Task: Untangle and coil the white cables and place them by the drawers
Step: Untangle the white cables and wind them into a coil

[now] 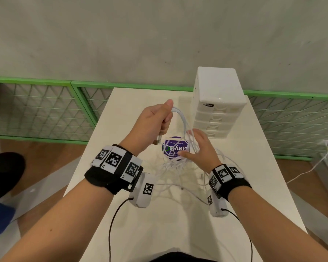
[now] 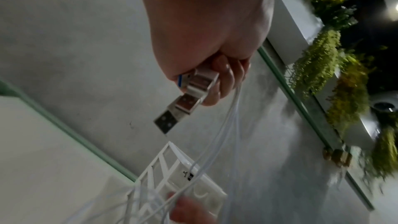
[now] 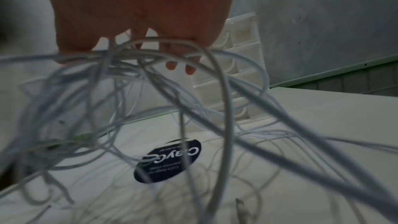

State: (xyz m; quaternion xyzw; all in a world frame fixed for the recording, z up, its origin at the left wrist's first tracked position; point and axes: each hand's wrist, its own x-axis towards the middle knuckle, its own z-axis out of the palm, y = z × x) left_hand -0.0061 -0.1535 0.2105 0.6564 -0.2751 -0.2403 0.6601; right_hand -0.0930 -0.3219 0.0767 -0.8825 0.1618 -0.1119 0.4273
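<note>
Your left hand (image 1: pixel 157 118) gripped bunched white cables (image 1: pixel 180 118) just beside the drawers (image 1: pixel 216 103); right hand (image 1: pixel 201 148) fingers (image 3: pixel 171 65) spread, threaded through the tangle.

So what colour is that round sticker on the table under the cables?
Purple, with white lettering; the round sticker shows best in the head view.
</note>
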